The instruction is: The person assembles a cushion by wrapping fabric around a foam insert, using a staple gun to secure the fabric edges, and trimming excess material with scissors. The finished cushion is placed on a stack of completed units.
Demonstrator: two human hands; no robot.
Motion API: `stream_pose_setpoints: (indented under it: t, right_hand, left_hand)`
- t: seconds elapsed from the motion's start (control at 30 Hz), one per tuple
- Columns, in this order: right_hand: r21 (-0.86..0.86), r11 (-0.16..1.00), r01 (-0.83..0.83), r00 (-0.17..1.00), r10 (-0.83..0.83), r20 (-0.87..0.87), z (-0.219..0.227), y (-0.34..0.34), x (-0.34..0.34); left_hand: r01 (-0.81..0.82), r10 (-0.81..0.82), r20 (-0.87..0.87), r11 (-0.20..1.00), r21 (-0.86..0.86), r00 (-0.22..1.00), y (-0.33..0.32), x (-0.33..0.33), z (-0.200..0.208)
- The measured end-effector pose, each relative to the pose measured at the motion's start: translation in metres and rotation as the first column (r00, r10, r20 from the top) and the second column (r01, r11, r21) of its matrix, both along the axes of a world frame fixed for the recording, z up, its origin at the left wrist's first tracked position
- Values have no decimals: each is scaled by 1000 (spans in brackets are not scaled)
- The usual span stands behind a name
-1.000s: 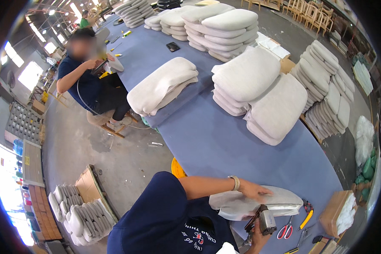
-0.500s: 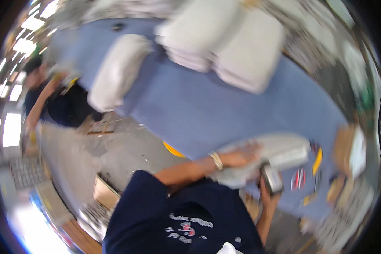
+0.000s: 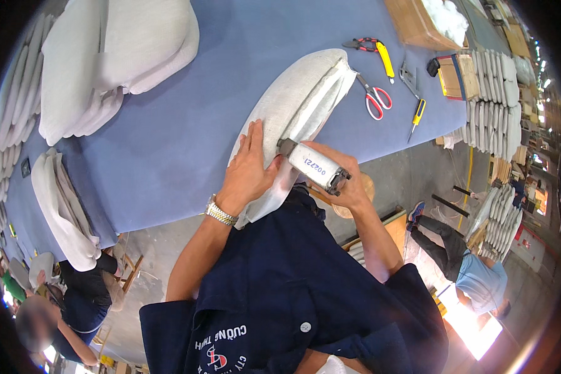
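A light grey fabric-covered cushion [image 3: 280, 103] lies on the blue table, its open edge with pale inner lining turned toward my right. My left hand [image 3: 248, 171] presses flat on its top near the close end, fingers stretched out and a metal watch at the wrist. Wrapped round a silver staple gun [image 3: 315, 163], my right hand [image 3: 349, 171] holds the tool with its dark nose at the cushion's edge, beside my left fingertips. Whether the nose touches the fabric I cannot tell. Red-handled scissors [image 3: 375, 101] lie just past the cushion's far end.
On the blue table [image 3: 168, 143] lie pliers [image 3: 361, 45], a yellow cutter [image 3: 385, 61] and a yellow-handled screwdriver [image 3: 417, 117]. Stacked cushions [image 3: 140, 43] stand at far left, another pair [image 3: 62, 206] nearer. A carton [image 3: 421, 25] holds white stuffing. Co-workers are at left and right.
The view has swung toward the tools and steadied. The staple gun, formerly held beside the cushion, now has its nose at the cushion's edge. My left hand remains on the cushion.
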State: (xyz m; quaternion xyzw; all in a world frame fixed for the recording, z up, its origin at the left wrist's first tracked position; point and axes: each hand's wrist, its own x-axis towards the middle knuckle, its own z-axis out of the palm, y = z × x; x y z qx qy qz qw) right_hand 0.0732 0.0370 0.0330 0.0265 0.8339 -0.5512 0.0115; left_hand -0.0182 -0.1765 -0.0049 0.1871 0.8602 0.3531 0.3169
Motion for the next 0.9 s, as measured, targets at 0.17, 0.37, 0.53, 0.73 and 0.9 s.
stream_pose_setpoints:
  t: [0.17,0.37,0.53,0.73,0.9]
  right_hand:
    - [-33,999,-41,997,43,68,2,2,2]
    - [30,997,-71,994,68,88,6,0,-5]
    - [-7,999,-51,982,51,180,14,-8,-16]
    - [52,998,-23,994,17,110,13,-10,-7]
    - [71,995,-72,991,64,120,10,-7,-1]
  left_hand:
    - [-7,7,10,999,-46,1000,0,1,9]
    - [-41,41,0,999,-31,999,2,7,8]
    - [-77,72,-121,997,-30,990,5,6,1]
    - [-43,37,-98,997,-64,994,4,3,8]
    - [-58,57,-58,998,-16,997,3,2,5]
